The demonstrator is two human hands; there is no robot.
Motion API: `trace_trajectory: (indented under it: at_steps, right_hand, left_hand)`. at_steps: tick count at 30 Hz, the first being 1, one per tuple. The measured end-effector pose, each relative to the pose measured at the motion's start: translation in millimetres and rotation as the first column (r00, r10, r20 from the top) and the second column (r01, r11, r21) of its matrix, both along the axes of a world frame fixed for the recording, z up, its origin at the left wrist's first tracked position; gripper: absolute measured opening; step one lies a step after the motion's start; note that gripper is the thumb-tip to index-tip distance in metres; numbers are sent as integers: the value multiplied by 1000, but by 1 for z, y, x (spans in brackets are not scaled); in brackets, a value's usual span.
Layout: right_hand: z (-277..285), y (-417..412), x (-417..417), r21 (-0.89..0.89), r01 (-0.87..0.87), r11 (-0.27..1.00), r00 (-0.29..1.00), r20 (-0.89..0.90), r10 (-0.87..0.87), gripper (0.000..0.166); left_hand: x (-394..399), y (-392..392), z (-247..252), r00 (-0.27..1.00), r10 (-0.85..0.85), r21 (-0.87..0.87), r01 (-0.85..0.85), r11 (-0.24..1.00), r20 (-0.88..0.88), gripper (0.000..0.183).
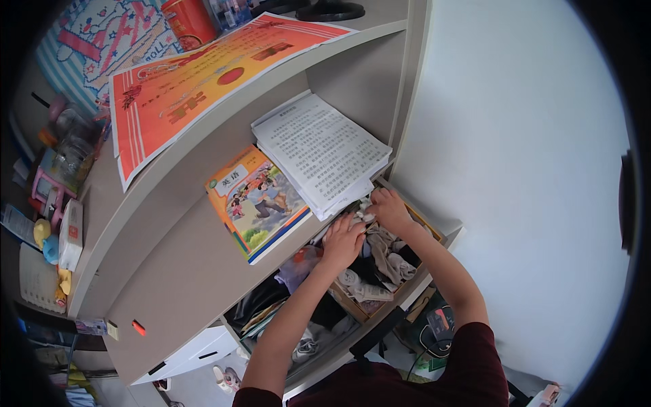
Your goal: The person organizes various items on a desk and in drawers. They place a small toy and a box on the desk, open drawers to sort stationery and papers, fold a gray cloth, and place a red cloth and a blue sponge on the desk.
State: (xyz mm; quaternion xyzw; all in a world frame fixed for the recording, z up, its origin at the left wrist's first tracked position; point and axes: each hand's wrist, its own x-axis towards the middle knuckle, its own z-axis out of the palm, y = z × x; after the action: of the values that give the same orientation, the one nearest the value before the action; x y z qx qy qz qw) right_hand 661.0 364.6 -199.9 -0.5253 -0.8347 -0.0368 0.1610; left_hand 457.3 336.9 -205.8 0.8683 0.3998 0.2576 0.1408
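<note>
An open drawer [325,358] lies below the desktop, with a box [351,300] of folded socks and cloths in its right part. Over the back of this box, my left hand [343,241] lies palm down, its fingertips near a white cloth item [362,209]. On the other side of that item, my right hand [390,211] reaches in with bent fingers that touch it. Whether either hand grips it is hidden. Toward the front of the box sit rolled light socks [374,292] and a beige cloth [384,252]. A purple cloth item [295,272] is left of the box.
A stack of printed sheets [320,152] and an illustrated textbook [259,203] rest on the desk [178,264], close above the drawer. A red-orange certificate [224,86] hangs over the shelf edge. A white wall [508,152] stands at the right. Shoes [227,379] are on the floor.
</note>
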Motion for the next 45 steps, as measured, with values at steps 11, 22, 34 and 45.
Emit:
trace_trajectory:
  at_steps: [11,22,34,45]
  right_hand:
    - [-19,7,1,-282,-309,908,943,-214,255,25]
    - [-20,5,-1,-333,-301,893,949,-199,246,34]
    - [-24,-2,-20,-252,-161,954,984,-119,135,40]
    - [-32,-9,-28,-253,-11,967,997,-78,-9,36]
  left_hand:
    - [3,8,-29,988,150,-24,-151,988,-37,45]
    - [7,12,-28,983,183,-24,-184,983,-34,43]
    - [-31,-11,3,990,138,25,-139,990,11,51]
    - [-119,-78,9,963,266,-496,-248,832,-35,52]
